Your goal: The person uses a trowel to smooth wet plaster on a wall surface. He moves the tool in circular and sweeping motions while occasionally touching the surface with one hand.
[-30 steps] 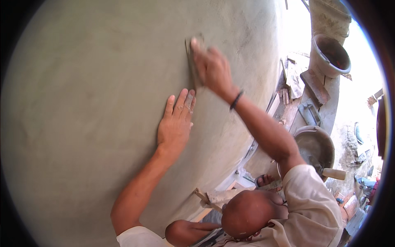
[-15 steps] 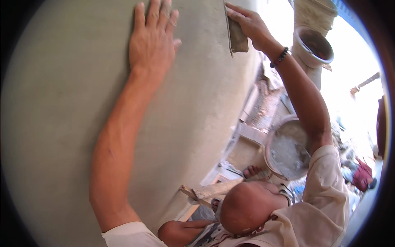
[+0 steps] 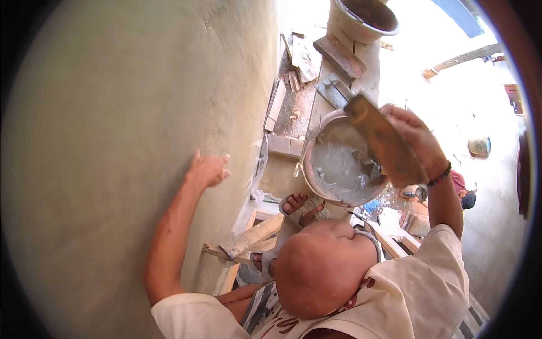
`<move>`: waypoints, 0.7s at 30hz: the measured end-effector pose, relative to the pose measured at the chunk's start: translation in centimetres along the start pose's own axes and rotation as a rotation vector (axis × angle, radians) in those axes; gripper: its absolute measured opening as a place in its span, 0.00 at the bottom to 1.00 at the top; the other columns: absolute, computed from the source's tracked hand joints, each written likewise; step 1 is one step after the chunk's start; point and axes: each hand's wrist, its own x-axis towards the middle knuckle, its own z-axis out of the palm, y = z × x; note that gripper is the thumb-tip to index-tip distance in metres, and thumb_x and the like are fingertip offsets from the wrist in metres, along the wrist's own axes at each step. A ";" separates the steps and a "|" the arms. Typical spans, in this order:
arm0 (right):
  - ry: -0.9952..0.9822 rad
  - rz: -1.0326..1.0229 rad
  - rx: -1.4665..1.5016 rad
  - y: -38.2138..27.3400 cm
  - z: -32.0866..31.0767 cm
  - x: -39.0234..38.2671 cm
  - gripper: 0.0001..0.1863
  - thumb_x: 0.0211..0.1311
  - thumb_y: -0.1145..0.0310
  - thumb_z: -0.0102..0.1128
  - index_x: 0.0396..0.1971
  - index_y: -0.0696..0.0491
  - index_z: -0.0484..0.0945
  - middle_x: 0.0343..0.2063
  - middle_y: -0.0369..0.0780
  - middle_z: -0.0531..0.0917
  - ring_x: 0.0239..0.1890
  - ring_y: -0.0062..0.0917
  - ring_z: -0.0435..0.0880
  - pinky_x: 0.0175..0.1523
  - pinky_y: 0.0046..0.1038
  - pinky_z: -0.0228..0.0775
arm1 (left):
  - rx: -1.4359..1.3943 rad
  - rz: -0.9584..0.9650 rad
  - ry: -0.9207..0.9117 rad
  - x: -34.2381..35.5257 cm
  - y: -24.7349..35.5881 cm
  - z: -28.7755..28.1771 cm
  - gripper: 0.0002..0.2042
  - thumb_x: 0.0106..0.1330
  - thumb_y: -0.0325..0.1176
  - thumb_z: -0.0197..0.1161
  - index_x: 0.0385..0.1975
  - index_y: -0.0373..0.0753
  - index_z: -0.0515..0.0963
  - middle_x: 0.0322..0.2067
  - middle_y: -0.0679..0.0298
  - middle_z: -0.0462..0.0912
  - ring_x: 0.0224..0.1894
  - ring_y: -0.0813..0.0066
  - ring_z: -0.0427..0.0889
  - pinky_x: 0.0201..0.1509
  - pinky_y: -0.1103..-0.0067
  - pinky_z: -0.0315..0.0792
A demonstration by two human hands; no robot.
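My right hand (image 3: 418,138) grips a rectangular plastering trowel (image 3: 387,141), its brownish flat face turned up and slightly blurred. The trowel is raised over the right side of a round bucket (image 3: 309,179) of wet grey mortar (image 3: 341,161), hiding part of it. At the plastered wall (image 3: 113,141) is my left hand (image 3: 208,171), with nothing in it. Its forefinger points up along the wall and the other fingers are loosely bent. Whether it touches the surface I cannot tell.
A second bucket (image 3: 367,31) stands on the plank beyond, near a brick (image 3: 340,56) and another trowel (image 3: 334,90). Wooden boards (image 3: 251,234) cross by my sandalled feet (image 3: 296,203). Another person (image 3: 464,192) is low at the far right.
My right hand has brought the trowel off the wall, down over the mortar bucket. My left hand has dropped lower along the wall, its fingers less spread. The view has swung right.
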 end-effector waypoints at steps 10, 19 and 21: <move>-0.067 0.362 -0.374 12.6 0.1 2.8 0.15 0.72 0.65 0.53 0.50 0.58 0.80 0.38 0.32 0.83 0.40 0.13 0.77 0.48 0.20 0.70 | -0.361 -0.043 0.316 -10.6 1.0 6.9 0.28 0.69 0.45 0.56 0.68 0.44 0.62 0.62 0.48 0.71 0.65 0.49 0.67 0.71 0.59 0.56; -0.137 0.322 -0.633 13.9 -0.8 3.8 0.15 0.71 0.63 0.55 0.46 0.58 0.81 0.36 0.31 0.83 0.40 0.13 0.75 0.50 0.20 0.68 | -0.375 -0.039 0.353 -13.1 3.3 7.7 0.28 0.69 0.44 0.56 0.68 0.43 0.63 0.62 0.49 0.71 0.64 0.50 0.68 0.71 0.60 0.56; -0.182 0.383 -0.613 14.2 -0.8 4.3 0.16 0.70 0.62 0.56 0.46 0.59 0.81 0.37 0.32 0.84 0.42 0.14 0.75 0.52 0.22 0.68 | -0.383 -0.036 0.357 -13.2 3.4 7.5 0.29 0.69 0.45 0.56 0.68 0.43 0.63 0.61 0.49 0.71 0.63 0.50 0.69 0.70 0.59 0.56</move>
